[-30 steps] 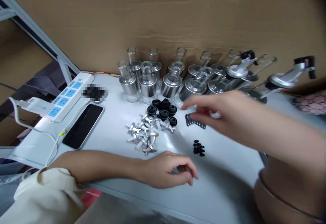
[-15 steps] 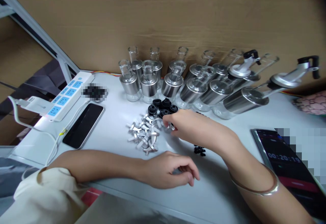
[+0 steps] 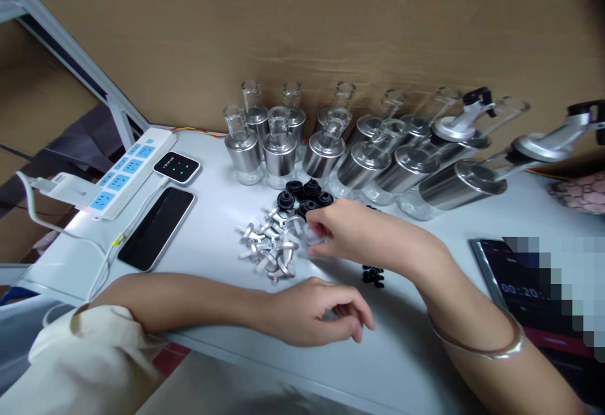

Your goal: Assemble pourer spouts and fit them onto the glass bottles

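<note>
Here, the table (image 3: 227, 213) is lined with bottles (image 3: 278, 150) beyond the right hand (image 3: 350, 232), whose fingers are pinched on a spout (image 3: 309, 238) beside the spout pile (image 3: 269, 248). The left hand (image 3: 316, 314) is curled loosely nearer, its hold hidden.
</note>
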{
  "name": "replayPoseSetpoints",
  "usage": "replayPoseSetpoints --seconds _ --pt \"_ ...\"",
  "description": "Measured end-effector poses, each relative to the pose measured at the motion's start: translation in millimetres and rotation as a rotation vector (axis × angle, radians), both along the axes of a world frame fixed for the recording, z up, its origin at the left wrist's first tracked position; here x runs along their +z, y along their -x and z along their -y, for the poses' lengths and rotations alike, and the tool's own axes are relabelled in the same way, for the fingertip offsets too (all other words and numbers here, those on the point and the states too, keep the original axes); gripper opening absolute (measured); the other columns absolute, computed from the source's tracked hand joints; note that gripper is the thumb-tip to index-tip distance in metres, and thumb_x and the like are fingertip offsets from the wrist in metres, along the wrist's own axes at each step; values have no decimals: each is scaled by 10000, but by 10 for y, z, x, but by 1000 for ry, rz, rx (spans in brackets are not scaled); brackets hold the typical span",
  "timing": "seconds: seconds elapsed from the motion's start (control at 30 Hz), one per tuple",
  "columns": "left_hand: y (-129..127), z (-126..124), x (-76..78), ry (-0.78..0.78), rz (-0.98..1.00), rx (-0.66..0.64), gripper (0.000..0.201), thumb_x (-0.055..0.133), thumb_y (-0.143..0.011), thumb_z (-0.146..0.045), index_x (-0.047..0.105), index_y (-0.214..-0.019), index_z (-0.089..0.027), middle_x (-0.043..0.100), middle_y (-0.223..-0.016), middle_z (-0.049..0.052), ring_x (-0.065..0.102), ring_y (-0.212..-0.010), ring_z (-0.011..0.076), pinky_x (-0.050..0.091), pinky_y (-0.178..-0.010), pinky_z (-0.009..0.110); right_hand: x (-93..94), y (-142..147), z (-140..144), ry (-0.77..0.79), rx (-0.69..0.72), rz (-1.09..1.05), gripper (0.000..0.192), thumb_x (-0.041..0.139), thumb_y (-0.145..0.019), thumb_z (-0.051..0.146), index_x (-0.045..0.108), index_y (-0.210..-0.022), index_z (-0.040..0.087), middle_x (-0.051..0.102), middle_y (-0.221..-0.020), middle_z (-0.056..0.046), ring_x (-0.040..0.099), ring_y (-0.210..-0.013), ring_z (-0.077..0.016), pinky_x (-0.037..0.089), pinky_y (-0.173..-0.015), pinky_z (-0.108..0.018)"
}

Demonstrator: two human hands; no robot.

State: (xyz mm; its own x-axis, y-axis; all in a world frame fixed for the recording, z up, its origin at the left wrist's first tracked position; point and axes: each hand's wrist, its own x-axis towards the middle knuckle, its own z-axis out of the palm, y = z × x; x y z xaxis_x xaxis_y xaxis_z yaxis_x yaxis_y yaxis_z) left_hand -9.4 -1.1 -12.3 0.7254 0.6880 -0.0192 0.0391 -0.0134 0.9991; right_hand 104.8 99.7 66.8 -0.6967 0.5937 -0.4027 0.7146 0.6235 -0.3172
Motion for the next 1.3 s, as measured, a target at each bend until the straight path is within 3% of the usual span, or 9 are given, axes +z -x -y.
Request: replayPoseSetpoints --seconds 0.17,0.3,0.47,0.63,0.73,0.77,0.9,1.17,1.3 --pt "3 -4 -1 3 21 7 119 474 -876 -124 566 -944 -158 649 -783 40 602 -747 143 480 -693 257 53 -96 -23 -38 -21 -185 374 633 -851 389 451 -588 194 394 -451 68 247 -452 -86 206 -421 -243" --pt "6 -9 6 44 52 16 109 473 -892 -153 544 -974 -165 626 -769 27 588 -751 140 465 -698 264 107 -181 33 -38 -9 -352 419 551 -893 330 346 -557 185 326 -447 71 230 -459 -79 219 -433 -234" --pt "10 4 -21 184 131 24 161 443 -932 -223 465 -1084 -177 589 -824 26 570 -732 133 466 -705 290 39 -371 135 -47 -83 -603 325 401 -982 296 445 -678 191 429 -544 59 374 -482 -75 307 -478 -213" --pt "-28 20 -91 273 268 148 236 432 -963 -411 369 -1036 -196 536 -887 21 553 -669 109 446 -688 299 -182 -562 253 -19 -187 -760 194 472 -967 273 578 -822 199 590 -679 22 527 -584 -103 414 -535 -213" --pt "-47 4 -111 305 312 200 344 404 -951 -542 358 -955 -201 521 -861 8 557 -634 105 431 -657 290 -317 -625 393 -154 -284 -917 9 606 -893 201 607 -890 209 648 -763 -3 604 -681 -129 472 -597 -228" --pt "-48 -4 -109 307 315 201 374 389 -946 -571 364 -949 -198 522 -853 8 557 -631 107 428 -652 290 -353 -638 446 -222 -284 -954 72 635 -864 153 600 -896 208 648 -766 -6 611 -689 -131 479 -609 -233" --pt "-24 -33 -62 285 285 168 461 328 -933 -638 399 -927 -183 524 -838 24 557 -668 126 442 -679 309 -432 -672 608 -385 -105 -966 201 635 -809 17 570 -854 203 637 -709 0 612 -654 -129 491 -603 -246" --pt "-7 -49 26 310 205 184 457 313 -948 -619 420 -922 -176 534 -802 21 560 -735 146 469 -754 327 -390 -686 630 -144 -53 -983 220 573 -823 32 648 -980 166 683 -745 -31 637 -693 -145 533 -639 -271" --pt "-11 -38 -15 310 222 203 461 325 -945 -623 393 -1033 -175 556 -755 9 564 -736 158 452 -751 331 -389 -693 636 35 -109 -964 192 614 -824 37 669 -882 212 713 -722 -3 641 -664 -135 531 -655 -270"
